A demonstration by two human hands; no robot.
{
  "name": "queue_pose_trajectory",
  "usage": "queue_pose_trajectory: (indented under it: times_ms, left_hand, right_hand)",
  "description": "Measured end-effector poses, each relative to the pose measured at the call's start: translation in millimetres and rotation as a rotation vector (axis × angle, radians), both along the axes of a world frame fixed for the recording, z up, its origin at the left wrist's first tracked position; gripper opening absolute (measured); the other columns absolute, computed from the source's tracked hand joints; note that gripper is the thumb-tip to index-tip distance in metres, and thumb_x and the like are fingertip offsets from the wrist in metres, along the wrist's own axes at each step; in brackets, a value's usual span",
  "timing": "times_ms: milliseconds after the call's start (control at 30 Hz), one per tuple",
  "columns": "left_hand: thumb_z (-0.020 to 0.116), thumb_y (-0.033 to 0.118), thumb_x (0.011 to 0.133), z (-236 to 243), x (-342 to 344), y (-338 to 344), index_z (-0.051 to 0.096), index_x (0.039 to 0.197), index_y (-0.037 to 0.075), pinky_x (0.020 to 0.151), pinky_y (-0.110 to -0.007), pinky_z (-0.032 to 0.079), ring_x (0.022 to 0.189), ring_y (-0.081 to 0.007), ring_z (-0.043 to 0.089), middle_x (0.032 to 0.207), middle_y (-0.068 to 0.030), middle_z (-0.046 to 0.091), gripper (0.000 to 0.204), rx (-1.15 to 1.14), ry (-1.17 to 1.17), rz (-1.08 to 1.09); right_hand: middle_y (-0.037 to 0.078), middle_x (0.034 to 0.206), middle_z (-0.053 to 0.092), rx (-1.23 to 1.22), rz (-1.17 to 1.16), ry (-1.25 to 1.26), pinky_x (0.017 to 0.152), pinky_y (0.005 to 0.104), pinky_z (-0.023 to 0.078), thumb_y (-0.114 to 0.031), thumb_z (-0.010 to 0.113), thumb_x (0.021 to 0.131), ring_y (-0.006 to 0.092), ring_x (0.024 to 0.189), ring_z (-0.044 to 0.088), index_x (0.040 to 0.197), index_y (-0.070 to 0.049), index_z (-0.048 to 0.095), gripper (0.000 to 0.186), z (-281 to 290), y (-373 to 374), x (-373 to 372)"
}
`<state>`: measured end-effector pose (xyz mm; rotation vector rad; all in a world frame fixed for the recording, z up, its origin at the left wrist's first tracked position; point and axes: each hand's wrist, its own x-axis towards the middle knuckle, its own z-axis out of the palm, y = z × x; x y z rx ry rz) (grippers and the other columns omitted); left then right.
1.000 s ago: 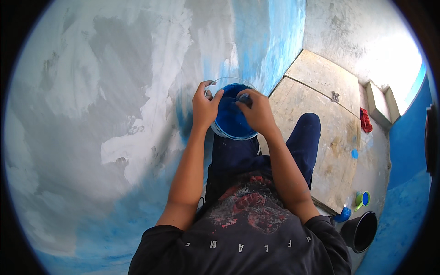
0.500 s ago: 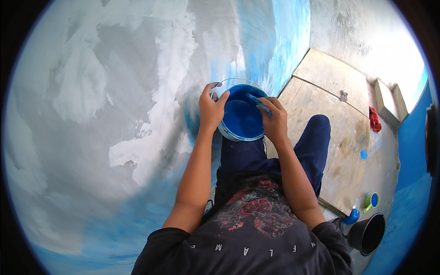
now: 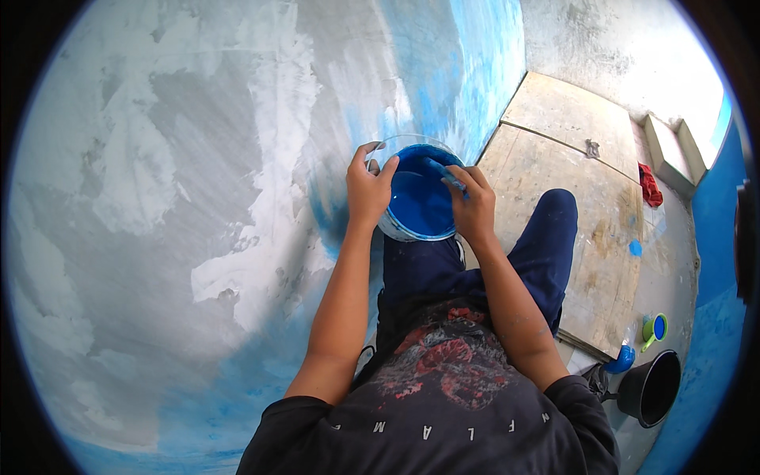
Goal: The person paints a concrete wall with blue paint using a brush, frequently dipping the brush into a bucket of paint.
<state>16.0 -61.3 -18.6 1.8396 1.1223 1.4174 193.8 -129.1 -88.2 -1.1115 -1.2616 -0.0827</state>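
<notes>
A round bucket (image 3: 412,236) of blue paint (image 3: 419,199) stands above my thigh, its mouth facing up and its thin wire handle raised at the far side. My left hand (image 3: 369,188) grips the left rim, thumb near the inside and fingers outside. Closed round a paint-covered blue paintbrush (image 3: 443,172), my right hand (image 3: 473,202) is at the right rim. The brush's far end leans into the bucket by the inner wall, above the paint surface. Its bristles are hard to make out.
On my left rises a wall (image 3: 190,158) patched grey, white and blue. Wooden boards (image 3: 570,214) lie at right. Beyond them are a red cloth (image 3: 650,187), a green-rimmed cup (image 3: 655,328) with blue inside, a blue rounded object (image 3: 621,360) and a black bucket (image 3: 651,389).
The view has shifted slightly, so the wall and floor things sit a little differently. Both hands keep their hold, with the brush in nearly the same place at the bucket's rim.
</notes>
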Motion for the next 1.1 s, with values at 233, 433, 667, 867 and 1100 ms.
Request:
queue_pose_trajectory:
  times_ms: [233,433,667,867,1100]
  left_hand:
    - [0.077,0.015,0.093,-1.4,-1.4,5.2,0.065,0.124,0.000,0.052,-0.028,0.030,0.058,-0.0052,0.037,0.063,0.0045,0.043,0.036,0.029,0.025,0.023]
    - [0.077,0.017,0.093,-6.7,-4.3,7.9,0.066,0.123,0.000,0.052,-0.030,0.031,0.055,-0.0074,0.038,0.063,0.0020,0.045,0.035,0.041,-0.008,0.040]
    - [0.076,0.018,0.094,-9.3,-7.5,11.6,0.066,0.123,0.000,0.052,-0.032,0.030,0.056,-0.0082,0.037,0.061,0.0028,0.042,0.036,0.094,-0.003,0.068]
    - [0.076,0.013,0.094,-3.9,-2.4,4.9,0.063,0.126,-0.004,0.057,-0.027,0.043,0.066,-0.0065,0.047,0.103,-0.0070,0.070,0.038,0.012,0.032,0.065]
    - [0.076,0.016,0.094,-2.4,2.3,-4.1,0.065,0.124,-0.001,0.053,-0.029,0.033,0.059,-0.0066,0.038,0.071,0.0004,0.052,0.036,0.025,0.011,0.046]
  right_hand:
    - [0.016,0.089,0.068,-0.012,0.008,0.005,0.067,0.0387,0.053,0.000,0.076,0.089,0.0329,0.072,0.067,0.114,-0.005,0.074,0.025,-0.5,1.5,-1.4]
    - [0.013,0.088,0.069,-0.033,0.139,0.020,0.069,0.0348,0.053,0.002,0.073,0.091,0.0244,0.075,0.068,0.112,-0.003,0.074,0.021,5.1,-1.6,7.2]
    - [0.004,0.087,0.064,0.008,0.470,0.325,0.073,0.0279,0.051,0.002,0.068,0.090,0.0128,0.080,0.064,0.101,0.001,0.070,0.011,14.9,-8.4,26.6]
    - [0.003,0.089,0.063,-0.022,0.480,0.419,0.075,0.0262,0.050,0.002,0.072,0.088,0.0101,0.081,0.061,0.093,0.002,0.070,0.006,17.8,-16.5,32.5]
    - [0.005,0.087,0.064,-0.082,0.351,0.342,0.071,0.0279,0.050,0.000,0.073,0.089,0.0124,0.078,0.062,0.094,0.002,0.069,0.007,34.9,-28.1,37.4]
